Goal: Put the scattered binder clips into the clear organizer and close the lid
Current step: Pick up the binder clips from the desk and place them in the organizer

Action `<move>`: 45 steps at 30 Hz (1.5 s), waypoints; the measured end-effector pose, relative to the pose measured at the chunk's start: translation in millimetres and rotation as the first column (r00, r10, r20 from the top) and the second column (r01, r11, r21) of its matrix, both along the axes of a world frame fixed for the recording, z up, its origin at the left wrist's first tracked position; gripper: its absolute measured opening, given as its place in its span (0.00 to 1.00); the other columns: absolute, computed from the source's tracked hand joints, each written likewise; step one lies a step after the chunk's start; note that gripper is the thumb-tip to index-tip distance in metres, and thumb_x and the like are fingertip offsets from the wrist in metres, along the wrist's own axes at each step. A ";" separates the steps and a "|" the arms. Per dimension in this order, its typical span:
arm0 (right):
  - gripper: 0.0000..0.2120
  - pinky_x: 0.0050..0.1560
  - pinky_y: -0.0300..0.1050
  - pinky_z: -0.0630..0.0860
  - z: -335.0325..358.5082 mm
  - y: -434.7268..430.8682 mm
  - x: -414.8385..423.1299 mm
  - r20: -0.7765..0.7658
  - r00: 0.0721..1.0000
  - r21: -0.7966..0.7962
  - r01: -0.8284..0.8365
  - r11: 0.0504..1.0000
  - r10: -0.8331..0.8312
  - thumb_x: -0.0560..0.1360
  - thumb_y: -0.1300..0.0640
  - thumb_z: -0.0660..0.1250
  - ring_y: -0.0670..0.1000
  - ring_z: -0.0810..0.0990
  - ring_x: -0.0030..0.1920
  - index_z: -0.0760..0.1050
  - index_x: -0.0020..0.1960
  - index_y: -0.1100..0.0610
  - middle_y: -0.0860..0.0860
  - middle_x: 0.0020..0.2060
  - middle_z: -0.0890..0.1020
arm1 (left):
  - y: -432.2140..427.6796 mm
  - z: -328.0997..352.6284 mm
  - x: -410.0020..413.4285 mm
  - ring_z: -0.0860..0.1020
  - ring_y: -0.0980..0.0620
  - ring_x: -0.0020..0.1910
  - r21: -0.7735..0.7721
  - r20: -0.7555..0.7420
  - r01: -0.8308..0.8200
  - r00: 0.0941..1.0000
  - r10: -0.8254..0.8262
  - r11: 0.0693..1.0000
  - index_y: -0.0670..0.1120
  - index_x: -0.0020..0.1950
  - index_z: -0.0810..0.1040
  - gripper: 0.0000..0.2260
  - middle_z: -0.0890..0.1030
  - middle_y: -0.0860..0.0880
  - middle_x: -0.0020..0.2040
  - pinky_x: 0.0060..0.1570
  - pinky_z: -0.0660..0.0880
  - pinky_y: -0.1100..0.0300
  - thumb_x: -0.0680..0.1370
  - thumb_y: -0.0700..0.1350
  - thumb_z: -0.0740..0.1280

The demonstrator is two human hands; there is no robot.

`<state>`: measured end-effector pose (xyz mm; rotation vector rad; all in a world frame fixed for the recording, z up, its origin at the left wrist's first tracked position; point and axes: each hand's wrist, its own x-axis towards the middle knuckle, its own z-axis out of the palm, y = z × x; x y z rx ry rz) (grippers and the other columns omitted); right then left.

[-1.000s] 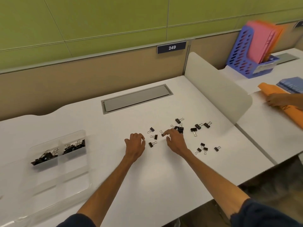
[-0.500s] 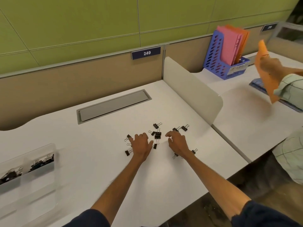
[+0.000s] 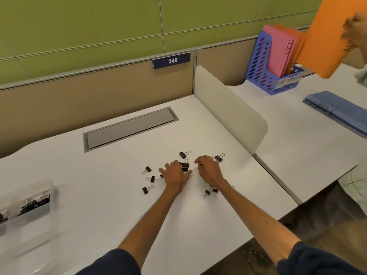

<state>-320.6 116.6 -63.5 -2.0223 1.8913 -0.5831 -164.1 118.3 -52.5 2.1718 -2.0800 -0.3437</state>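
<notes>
Left hand (image 3: 175, 176): fingers straight and spread, flat on the table (image 3: 119, 205), tips touching a clump of binder clips (image 3: 184, 165); grips nothing.
Right hand (image 3: 209, 171): fingers curled, tips pinching a small dark piece, apparently one of the binder clips.
Loose clips: ringed round both hands, mid-table toward the right edge, handles pointing every way.
Organizer (image 3: 23, 191): at the left edge, well apart; lid seemingly open, some clips inside.
Governing relation: the organizer lies leftward of the fingers, and the left hand is nearer, so it probably carries.
</notes>
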 end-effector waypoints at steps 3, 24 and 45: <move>0.13 0.55 0.52 0.66 -2.2 -5.5 0.0 -0.012 1.000 0.022 -0.019 1.000 0.020 0.76 0.63 0.59 0.52 0.74 0.57 0.76 0.57 0.52 0.49 0.54 0.78 | -7.5 -4.4 -0.8 0.74 0.45 0.56 0.019 0.017 -0.029 0.999 0.028 0.999 0.44 0.56 0.74 0.27 0.79 0.47 0.54 0.59 0.66 0.44 0.74 0.67 0.62; 0.12 0.53 0.54 0.67 -17.8 -25.8 31.0 -0.175 0.977 0.001 -0.123 0.992 0.122 0.77 0.55 0.60 0.54 0.74 0.56 0.74 0.59 0.52 0.50 0.53 0.78 | -28.2 -9.0 48.2 0.71 0.49 0.59 -0.035 -0.170 0.202 0.964 -0.205 0.979 0.51 0.57 0.77 0.14 0.79 0.52 0.53 0.55 0.63 0.49 0.72 0.44 0.64; 0.16 0.59 0.55 0.60 -19.8 -15.5 32.9 -0.287 0.945 0.038 -0.152 0.988 0.157 0.76 0.62 0.63 0.53 0.72 0.60 0.72 0.63 0.51 0.49 0.55 0.77 | -13.3 -17.2 48.2 0.75 0.46 0.53 -0.022 -0.161 0.230 0.960 -0.230 0.973 0.45 0.57 0.79 0.12 0.78 0.47 0.52 0.51 0.70 0.53 0.76 0.38 0.62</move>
